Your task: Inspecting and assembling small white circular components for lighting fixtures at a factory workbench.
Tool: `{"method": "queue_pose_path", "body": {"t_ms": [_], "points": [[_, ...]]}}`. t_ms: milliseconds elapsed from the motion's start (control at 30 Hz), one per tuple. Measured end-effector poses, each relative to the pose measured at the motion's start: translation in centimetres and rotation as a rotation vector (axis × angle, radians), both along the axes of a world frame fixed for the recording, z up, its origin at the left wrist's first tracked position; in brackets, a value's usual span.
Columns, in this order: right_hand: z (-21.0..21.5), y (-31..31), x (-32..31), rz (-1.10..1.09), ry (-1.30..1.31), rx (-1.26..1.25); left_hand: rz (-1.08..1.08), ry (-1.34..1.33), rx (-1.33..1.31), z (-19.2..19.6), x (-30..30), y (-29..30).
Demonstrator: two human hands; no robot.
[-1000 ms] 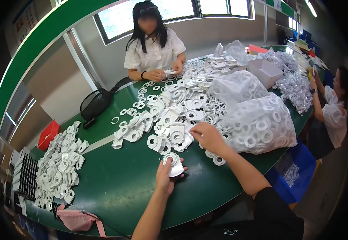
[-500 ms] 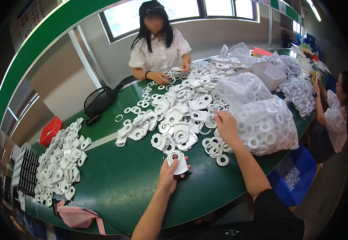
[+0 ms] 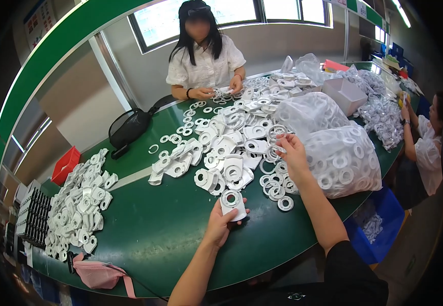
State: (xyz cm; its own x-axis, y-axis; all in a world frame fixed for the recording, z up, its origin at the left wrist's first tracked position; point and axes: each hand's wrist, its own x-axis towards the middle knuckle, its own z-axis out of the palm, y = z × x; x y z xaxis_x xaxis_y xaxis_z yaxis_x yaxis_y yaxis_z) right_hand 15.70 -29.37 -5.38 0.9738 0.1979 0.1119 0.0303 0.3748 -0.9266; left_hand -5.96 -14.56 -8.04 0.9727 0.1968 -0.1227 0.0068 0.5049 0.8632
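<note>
My left hand (image 3: 219, 225) grips a white plastic plate (image 3: 239, 209) with a round collar and hole, its thumb lying on the plate's lower part. Over the right side of the heap, my right hand (image 3: 295, 159) pinches a white ring (image 3: 276, 126) between thumb and fingers. Loose white rings (image 3: 284, 203) lie on the green table (image 3: 180, 229) below that hand. A heap of similar white plates (image 3: 221, 145) spreads beyond my hands.
Clear bags full of rings (image 3: 341, 168) stand at the right. Another pile of plates (image 3: 81, 204) lies left, by a red bin (image 3: 65, 166) and a pink pouch (image 3: 96, 274). A blue crate (image 3: 379, 224) sits below the right edge. A co-worker (image 3: 206, 61) handles parts opposite.
My right hand has lifted slightly from the rings with one ring now showing in its fingers. My left thumb has slid off the plate's hole to its lower part.
</note>
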Motion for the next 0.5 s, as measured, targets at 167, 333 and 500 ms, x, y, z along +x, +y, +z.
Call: {"method": "queue_pose_path", "body": {"t_ms": [167, 333, 500], "points": [[-0.8, 2.2, -3.7, 0.379, -0.305, -0.214, -0.022, -0.004, 0.058, -0.2, 0.1, -0.1], [-0.5, 3.6, -8.3, 0.526, -0.908, -0.48, -0.041, -0.003, 0.014, 0.0, -0.2, -0.1], [-0.9, 3.1, -7.5, 0.523, -1.032, -0.564, -0.077, 0.021, 0.025, -0.2, 0.1, -0.1]]}}
